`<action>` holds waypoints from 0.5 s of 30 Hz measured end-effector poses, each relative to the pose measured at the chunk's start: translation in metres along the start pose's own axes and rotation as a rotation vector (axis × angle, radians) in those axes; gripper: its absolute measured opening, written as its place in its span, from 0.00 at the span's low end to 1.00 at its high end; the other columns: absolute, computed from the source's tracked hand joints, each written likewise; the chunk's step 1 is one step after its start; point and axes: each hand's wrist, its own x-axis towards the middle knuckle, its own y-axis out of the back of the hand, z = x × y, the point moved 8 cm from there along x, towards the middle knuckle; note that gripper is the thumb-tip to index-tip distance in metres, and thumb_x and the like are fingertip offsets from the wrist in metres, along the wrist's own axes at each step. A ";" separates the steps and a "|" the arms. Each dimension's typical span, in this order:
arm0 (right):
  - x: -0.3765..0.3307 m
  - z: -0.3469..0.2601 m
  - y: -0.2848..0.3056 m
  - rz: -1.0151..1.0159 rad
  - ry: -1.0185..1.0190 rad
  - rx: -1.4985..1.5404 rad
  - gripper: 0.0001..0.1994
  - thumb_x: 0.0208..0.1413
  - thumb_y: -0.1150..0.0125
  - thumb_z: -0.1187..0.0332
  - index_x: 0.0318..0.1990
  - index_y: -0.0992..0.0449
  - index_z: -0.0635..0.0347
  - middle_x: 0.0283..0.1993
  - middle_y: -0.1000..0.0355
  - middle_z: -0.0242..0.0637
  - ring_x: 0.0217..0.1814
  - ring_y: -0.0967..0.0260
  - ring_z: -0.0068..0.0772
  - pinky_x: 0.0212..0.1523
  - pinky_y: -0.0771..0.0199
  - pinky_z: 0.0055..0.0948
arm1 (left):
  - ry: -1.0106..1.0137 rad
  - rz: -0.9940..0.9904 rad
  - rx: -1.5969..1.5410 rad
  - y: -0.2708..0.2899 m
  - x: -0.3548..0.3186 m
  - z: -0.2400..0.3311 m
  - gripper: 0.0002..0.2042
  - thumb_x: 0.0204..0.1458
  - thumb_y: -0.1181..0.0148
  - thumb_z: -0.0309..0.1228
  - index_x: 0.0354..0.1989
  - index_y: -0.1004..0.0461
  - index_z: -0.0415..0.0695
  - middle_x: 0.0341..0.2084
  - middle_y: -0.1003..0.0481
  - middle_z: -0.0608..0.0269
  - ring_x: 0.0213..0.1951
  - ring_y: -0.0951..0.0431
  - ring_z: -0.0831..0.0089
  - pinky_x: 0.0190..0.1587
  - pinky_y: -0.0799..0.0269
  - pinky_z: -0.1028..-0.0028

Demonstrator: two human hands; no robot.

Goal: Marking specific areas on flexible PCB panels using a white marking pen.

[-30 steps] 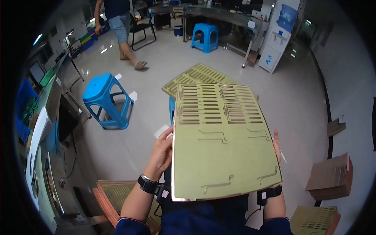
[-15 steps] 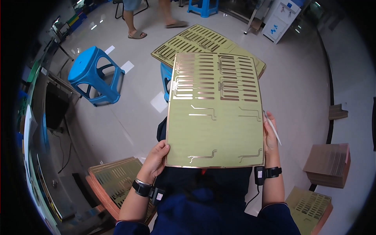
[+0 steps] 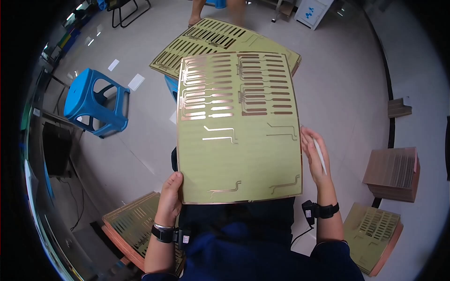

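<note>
A large pale green circuit board panel [image 3: 239,159] with copper traces is held up over my lap. My left hand [image 3: 169,196] grips its lower left edge, thumb on the front face and the other fingers hidden behind. At the panel's right edge is my right hand [image 3: 318,152], its fingertips at or just beside the rim. A thin white pen-shaped tool [image 3: 320,157] lies along the fingers of that hand. Beyond the held panel, more panels of the same kind [image 3: 206,42] lie fanned out on a blue support, mostly hidden.
A blue plastic stool [image 3: 96,103] stands at left. Stacked panels lie at lower left [image 3: 131,225] and lower right [image 3: 372,236]. A brownish stack of boards [image 3: 391,173] stands by the right wall. A person's legs [image 3: 197,11] show behind the fanned panels. Wristbands with a cable are on my forearms.
The view has shifted, and the panel now appears farther left. My right hand's fingers have loosened and straightened at the panel's edge. The person in the background has moved.
</note>
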 end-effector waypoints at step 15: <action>-0.056 -0.027 -0.078 -0.267 0.434 -0.627 0.11 0.46 0.37 0.80 0.39 0.24 0.60 0.39 0.26 0.39 0.39 0.28 0.39 0.41 0.27 0.32 | -0.195 0.258 0.435 0.024 0.000 0.016 0.17 0.63 0.50 0.41 0.25 0.29 0.44 0.16 0.37 0.79 0.19 0.45 0.87 0.22 0.50 0.82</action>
